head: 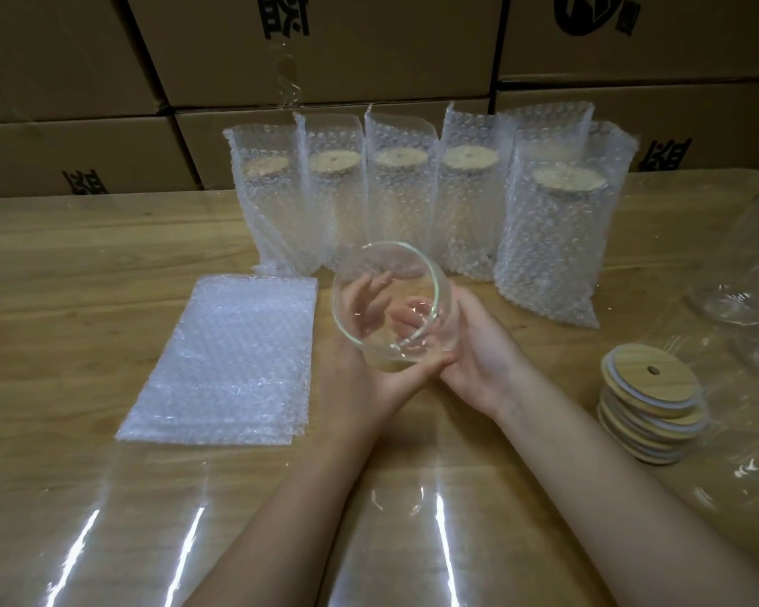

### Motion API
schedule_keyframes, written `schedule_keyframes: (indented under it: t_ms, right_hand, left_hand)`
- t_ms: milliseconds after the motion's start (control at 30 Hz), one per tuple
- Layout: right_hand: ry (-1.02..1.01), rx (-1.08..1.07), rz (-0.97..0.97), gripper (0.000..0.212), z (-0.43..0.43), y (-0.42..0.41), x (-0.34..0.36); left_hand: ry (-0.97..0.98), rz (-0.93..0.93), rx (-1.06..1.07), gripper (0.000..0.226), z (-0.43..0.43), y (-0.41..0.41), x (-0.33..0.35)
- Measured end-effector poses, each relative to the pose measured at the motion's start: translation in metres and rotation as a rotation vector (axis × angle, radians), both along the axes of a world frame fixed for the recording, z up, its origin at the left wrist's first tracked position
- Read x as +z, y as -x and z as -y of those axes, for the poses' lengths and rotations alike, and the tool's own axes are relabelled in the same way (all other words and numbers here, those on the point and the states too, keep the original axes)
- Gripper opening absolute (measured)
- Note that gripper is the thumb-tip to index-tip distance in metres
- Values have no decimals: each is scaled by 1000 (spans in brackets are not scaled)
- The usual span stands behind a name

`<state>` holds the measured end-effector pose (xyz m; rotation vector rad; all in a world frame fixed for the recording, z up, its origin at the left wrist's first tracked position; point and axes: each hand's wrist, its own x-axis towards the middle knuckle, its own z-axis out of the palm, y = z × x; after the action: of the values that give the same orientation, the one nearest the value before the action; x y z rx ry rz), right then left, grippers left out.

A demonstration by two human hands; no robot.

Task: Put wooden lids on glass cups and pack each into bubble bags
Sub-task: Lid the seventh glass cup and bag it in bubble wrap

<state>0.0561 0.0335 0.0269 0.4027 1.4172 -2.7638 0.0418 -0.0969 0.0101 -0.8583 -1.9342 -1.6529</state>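
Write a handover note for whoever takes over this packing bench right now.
Left hand and right hand both grip one clear glass cup, no lid on, over the wooden table.
Round wooden lids stacked right; flat bubble bags stacked left; more bare glass cups far right.
Done: five lidded cups in upright bubble bags at the back.
Left: lid this cup, bag it, then the rest.

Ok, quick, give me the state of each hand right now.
The left hand grips the glass cup, fingers round it.
The right hand grips the same glass cup from its other side.
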Motion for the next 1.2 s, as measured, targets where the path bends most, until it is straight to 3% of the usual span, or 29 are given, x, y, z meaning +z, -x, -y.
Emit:
schedule_keyframes:
  t_ms: [167, 367, 433, 567, 700, 800, 933, 1067, 1200]
  right_hand:
    - [-249, 22, 36, 34, 3, -7, 7]
    - [-61, -48, -144, 41, 11, -12, 29]
    - [-83, -129, -234, 39, 7, -12, 34]
    - [-311, -224, -361, 34, 1, -14, 37]
    - [-575, -247, -332, 39, -11, -12, 37]
    - [-693, -287, -371, 47, -15, -11, 35]
    - [-863, -271, -544, 41, -13, -19, 38]
    - [-1240, -281, -818, 27, -13, -27, 46]
    - [-1601, -386, -1004, 26, -9, -26, 40]
  left_hand:
    - [79, 28, 187, 90, 2, 8, -5]
    - [236, -70, 257, 98, 4, 12, -12]
    - [275, -148, 249, 95, 3, 11, -12]
    - [318, -267, 296, 86, -1, 10, -10]
    - [424, -479, 338, 73, 0, 11, -11]
    - [494, -551, 377, 78, -2, 10, -12]
    - [506, -527, 379, 78, -2, 9, -11]
    - [452, -442, 357, 74, -4, 4, -10]
    - [383, -285, 313, 73, -5, 0, -10]
